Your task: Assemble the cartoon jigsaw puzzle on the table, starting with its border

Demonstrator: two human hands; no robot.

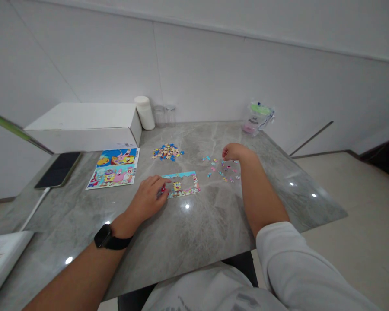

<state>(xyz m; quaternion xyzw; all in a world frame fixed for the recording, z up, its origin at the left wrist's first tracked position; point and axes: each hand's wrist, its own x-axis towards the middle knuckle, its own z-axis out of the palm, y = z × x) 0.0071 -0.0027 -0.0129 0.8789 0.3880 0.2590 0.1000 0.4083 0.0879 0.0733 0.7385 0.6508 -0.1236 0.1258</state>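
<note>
A partly assembled jigsaw puzzle (pixel 182 175) lies on the grey table, its border joined and a yellow cartoon figure inside, with bare table showing through gaps. My left hand (pixel 152 195) rests over its left edge, fingers apart and touching it. To the right, loose puzzle pieces (pixel 226 179) are scattered. My right hand (pixel 235 152) hovers at their far side with thumb and fingers pinched together; anything between them is too small to make out. A heap of puzzle pieces (pixel 167 151) sits behind the puzzle. Left of it lies a printed picture sheet (pixel 114 175).
A white box (pixel 84 116), a white bottle (pixel 145 113) and clear glasses (pixel 164 115) stand along the wall. A plastic bag (pixel 258 117) is at the back right. On the left lie a phone (pixel 58 169) with a white cable (pixel 35 208) and a white object (pixel 6 255).
</note>
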